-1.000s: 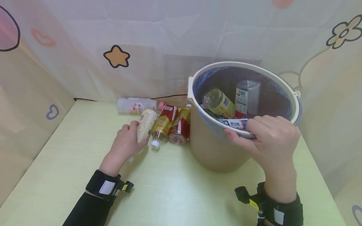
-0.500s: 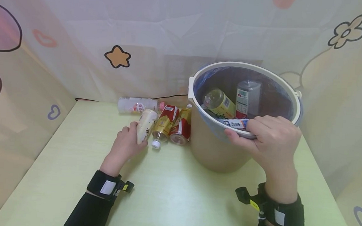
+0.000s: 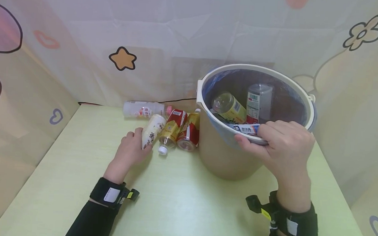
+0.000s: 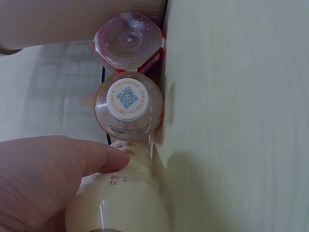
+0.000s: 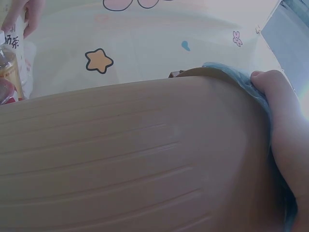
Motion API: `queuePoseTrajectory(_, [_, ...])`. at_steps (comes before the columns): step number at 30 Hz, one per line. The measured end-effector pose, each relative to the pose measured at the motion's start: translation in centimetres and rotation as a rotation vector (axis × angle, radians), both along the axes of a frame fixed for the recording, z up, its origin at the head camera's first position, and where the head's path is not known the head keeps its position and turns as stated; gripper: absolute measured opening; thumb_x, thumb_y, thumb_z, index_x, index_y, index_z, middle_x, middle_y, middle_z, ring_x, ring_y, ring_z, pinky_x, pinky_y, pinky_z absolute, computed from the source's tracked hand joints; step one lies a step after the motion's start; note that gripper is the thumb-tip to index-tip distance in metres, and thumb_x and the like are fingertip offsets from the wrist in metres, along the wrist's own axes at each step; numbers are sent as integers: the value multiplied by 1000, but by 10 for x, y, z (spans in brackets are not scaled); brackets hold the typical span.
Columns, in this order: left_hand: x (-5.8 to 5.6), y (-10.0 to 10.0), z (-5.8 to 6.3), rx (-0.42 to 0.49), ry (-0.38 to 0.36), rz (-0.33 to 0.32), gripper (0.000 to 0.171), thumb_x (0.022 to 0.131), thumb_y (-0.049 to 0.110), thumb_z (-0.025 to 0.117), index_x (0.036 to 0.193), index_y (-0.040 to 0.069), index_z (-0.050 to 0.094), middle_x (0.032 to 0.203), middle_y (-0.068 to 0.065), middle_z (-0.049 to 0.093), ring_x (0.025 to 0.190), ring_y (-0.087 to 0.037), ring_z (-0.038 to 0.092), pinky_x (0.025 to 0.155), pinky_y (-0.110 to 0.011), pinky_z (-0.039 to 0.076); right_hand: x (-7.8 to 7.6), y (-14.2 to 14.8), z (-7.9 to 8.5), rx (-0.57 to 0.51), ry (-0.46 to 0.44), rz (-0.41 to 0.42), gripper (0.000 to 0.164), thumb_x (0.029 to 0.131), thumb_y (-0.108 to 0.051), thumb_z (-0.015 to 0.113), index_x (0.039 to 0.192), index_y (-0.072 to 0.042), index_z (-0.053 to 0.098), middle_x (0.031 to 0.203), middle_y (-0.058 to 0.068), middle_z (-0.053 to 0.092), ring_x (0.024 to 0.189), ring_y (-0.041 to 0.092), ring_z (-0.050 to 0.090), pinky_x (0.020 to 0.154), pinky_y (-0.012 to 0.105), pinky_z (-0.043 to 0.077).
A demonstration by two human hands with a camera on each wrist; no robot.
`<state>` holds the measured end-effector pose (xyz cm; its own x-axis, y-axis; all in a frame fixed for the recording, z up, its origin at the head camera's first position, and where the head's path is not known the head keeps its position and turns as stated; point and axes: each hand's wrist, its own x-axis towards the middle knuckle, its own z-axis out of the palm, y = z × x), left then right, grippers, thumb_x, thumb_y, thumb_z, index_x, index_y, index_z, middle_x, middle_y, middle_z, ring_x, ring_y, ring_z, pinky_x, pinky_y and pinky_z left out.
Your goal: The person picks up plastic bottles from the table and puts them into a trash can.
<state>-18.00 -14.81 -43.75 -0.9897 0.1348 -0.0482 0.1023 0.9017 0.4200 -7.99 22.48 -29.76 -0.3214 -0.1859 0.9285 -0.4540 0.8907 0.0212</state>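
In the head view my left hand (image 3: pixel 130 150) grips a cream-coloured drink bottle (image 3: pixel 152 130) with dark printed characters, tilted at the left end of a group of bottles. The left wrist view shows the thumb pressed on the cream bottle's side (image 4: pixel 118 203); the other fingers are mostly hidden. My right hand (image 3: pixel 284 146) grips the near rim of a tan trash bin (image 3: pixel 228 162), its thumb outside over the blue liner (image 5: pixel 248 87). Inside the bin lie a clear plastic bottle (image 3: pixel 259 103), a yellow-labelled bottle (image 3: pixel 235 111) and a blue-and-white carton or pack (image 3: pixel 245 129).
Right of the cream bottle lie a yellow-and-red bottle with a white cap (image 3: pixel 170 131) and another red-and-gold bottle (image 3: pixel 189 134), close against the bin. Behind them a pale bottle with a pink cap (image 3: pixel 143 110) lies along the back curtain. A pale green table (image 3: pixel 185 209) extends in front.
The cream bottle has turned in my left hand, so its printed characters now show, and its lower end has gone from sight. My right hand and the bin have stayed put.
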Motion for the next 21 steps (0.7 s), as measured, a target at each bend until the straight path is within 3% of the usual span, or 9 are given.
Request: queuePoseTrajectory(21, [-1, -1, 5, 41, 37, -8, 69, 97, 38, 65, 147, -4, 42, 112, -27, 60, 94, -38, 61, 70, -43, 51, -1, 0, -1, -12, 4, 3, 79, 92, -74, 55, 49, -12, 31, 45, 2, 30, 44, 17, 21, 49, 33, 11])
